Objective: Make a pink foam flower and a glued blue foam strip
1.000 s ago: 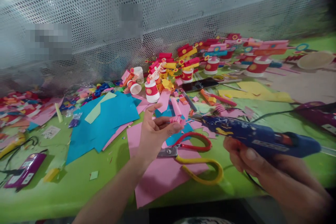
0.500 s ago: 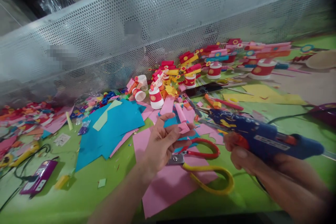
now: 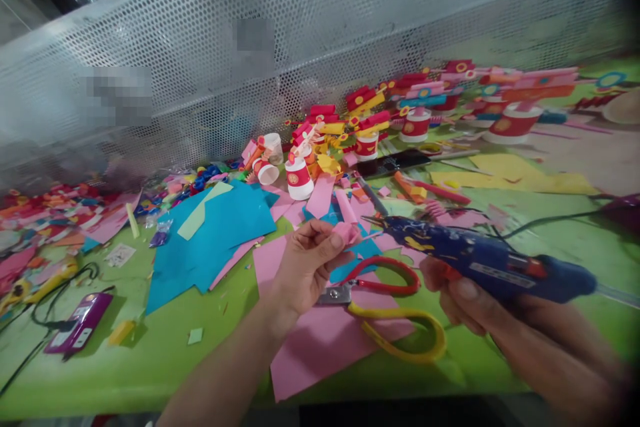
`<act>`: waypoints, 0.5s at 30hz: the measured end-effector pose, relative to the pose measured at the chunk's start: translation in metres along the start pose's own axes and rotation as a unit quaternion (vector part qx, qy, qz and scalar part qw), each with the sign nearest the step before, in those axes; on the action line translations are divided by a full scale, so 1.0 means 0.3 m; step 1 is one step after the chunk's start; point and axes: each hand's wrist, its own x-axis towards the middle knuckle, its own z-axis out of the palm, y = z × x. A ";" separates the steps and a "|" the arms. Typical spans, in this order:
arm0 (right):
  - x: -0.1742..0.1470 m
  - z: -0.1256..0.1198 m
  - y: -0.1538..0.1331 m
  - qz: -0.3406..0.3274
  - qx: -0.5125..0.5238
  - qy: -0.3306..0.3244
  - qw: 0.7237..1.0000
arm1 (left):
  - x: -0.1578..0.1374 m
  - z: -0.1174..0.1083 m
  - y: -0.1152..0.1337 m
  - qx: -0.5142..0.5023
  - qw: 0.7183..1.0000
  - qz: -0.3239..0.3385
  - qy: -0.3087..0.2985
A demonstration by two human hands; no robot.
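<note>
A small folded piece of pink paper [image 3: 346, 233] is pinched between the thumb and fingers of my left hand [image 3: 310, 263]. My right hand [image 3: 480, 303] grips a dark blue glue gun [image 3: 480, 253], its nozzle pointing left, close to the pink piece. A thin light stick shows between the pinched piece and the nozzle; I cannot tell what it belongs to. Scissors with one red and one yellow handle [image 3: 435, 340] lie below my hands, on a sheet of pink paper [image 3: 320, 360]. The scissor blades are hidden behind my left hand.
Blue paper sheets [image 3: 200, 247] lie to the left. Several red-and-white cups with paper decorations [image 3: 300, 178] stand at the back, before a perforated metal panel [image 3: 320, 27]. A purple power strip [image 3: 80, 320] sits at the left on the green table [image 3: 165, 373]. A dark phone [image 3: 390, 163] lies behind the glue gun.
My right hand has brought the glue gun slightly left, its nozzle nearer to my left hand. The fingers of my left hand have curled in more and turned the pink piece. The view has shifted slightly.
</note>
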 end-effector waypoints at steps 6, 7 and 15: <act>-0.045 0.049 -0.063 0.005 0.025 0.071 0.997 | 0.007 0.000 -0.006 0.033 0.999 0.027 0.022; -0.051 0.058 -0.077 0.007 0.033 0.087 0.996 | 0.008 -0.002 -0.007 0.037 0.999 0.032 0.024; 0.001 0.033 -0.060 -0.107 -0.132 -0.026 0.985 | 0.012 -0.014 -0.013 0.045 0.998 0.052 0.006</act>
